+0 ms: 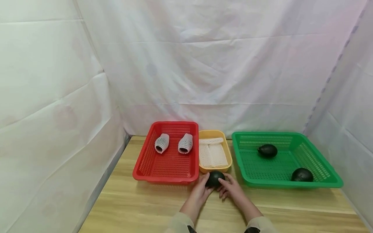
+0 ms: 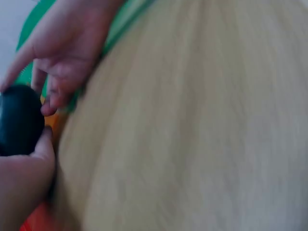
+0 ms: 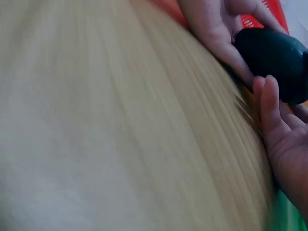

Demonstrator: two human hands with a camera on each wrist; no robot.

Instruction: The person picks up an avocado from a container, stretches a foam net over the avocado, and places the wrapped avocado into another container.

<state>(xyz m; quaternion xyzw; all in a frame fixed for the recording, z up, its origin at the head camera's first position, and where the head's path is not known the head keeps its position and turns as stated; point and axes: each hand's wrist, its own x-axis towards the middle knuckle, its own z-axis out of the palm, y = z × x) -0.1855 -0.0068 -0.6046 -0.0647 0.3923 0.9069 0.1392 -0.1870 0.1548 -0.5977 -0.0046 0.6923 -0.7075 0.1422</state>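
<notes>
Between both hands, close in front of the yellow basket, is a dark green avocado [image 1: 215, 179]. My left hand [image 1: 200, 189] grips it from the left, its thumb along the near side, as the right wrist view also shows. From the right, my right hand [image 1: 232, 188] pinches it lightly with thumb and forefinger at its side, while the other fingers curl loosely below. In the left wrist view the avocado [image 2: 20, 120] is cut off by the frame edge. White foam net sleeves [image 1: 214, 154] lie flat in the yellow basket [image 1: 229, 158].
On the left, a red basket [image 1: 166, 179] contains two avocados in foam nets [image 1: 162, 143]. A green basket [image 1: 291, 184] on the right holds two bare avocados [image 1: 267, 150]. All stand on a wood-grain table [image 1: 140, 207], with white cloth [image 1: 204, 64] hanging around it.
</notes>
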